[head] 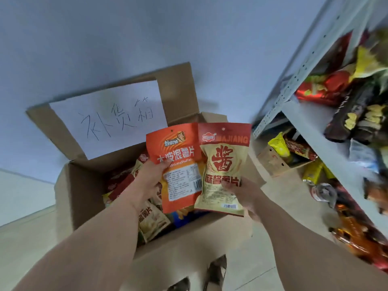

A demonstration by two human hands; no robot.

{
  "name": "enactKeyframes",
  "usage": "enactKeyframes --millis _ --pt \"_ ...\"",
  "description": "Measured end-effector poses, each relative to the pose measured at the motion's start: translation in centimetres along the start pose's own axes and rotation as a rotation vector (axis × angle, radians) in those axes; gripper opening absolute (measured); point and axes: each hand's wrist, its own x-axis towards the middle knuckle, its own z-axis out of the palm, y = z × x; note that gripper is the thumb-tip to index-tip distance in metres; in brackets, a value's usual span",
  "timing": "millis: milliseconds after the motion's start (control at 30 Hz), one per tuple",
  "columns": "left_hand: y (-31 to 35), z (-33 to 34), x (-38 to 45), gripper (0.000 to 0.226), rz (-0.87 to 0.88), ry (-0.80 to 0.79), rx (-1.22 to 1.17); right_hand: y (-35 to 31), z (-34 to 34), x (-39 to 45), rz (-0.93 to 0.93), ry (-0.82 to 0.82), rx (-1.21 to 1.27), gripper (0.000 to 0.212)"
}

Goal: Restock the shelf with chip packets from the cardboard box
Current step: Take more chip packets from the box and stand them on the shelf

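Two chip packets are being held up above the open cardboard box [88, 196], at centre frame. The orange packet [178, 164] is being gripped by the left hand [147, 181], thumb on its face and fingers [156, 186] curled behind its left edge. The cream and red packet [222, 171] is being pinched at its lower right by the right hand [243, 192], fingers clamped on the foil. The packets are touching edge to edge, the orange one slightly overlapped.

More packets are lying loose in the box below. The box's raised flap is carrying a handwritten paper label [113, 116]. The shelf [310, 122] is standing at the right of the frame, its tiers already partly stocked; that region is blurred.

Judgement: the packets are being carried across to the shelf. Each should be held by a seam or edge rather than squeezed at the middle, since the contents are fragile. Matching product should be located first, and each packet should be set face outward.
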Motion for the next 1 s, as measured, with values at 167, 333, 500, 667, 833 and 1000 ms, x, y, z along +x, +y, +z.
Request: enactKeyframes --millis 167,333,500,667,833,1000 --pt "5.3 4.0 -8.7 0.021 0.044 -0.170 0.082 -0.2 -3.3 -11.3 -0.093 0.146 0.096 0.027" --pt "8.7 10.6 -18.6 0.012 0.139 -0.397 0.205 1.3 -6.9 -23.7 -0.187 0.316 0.224 0.024" --pt "9.2 18.2 -25.8 0.018 0.255 -0.585 0.312 2.8 -12.2 -34.5 -0.273 0.470 0.346 0.023" --pt "8.4 29.1 -33.1 0.019 0.325 -0.732 0.393 5.6 -20.8 -42.7 -0.354 0.657 0.394 0.025" --pt "7.4 41.3 -37.8 0.013 0.433 -0.792 0.444 8.0 -30.9 -47.8 -0.408 0.763 0.468 0.018" --pt "6.8 53.6 -41.8 0.021 0.439 -0.811 0.479 10.2 -42.2 -51.1 -0.422 0.786 0.486 0.022"
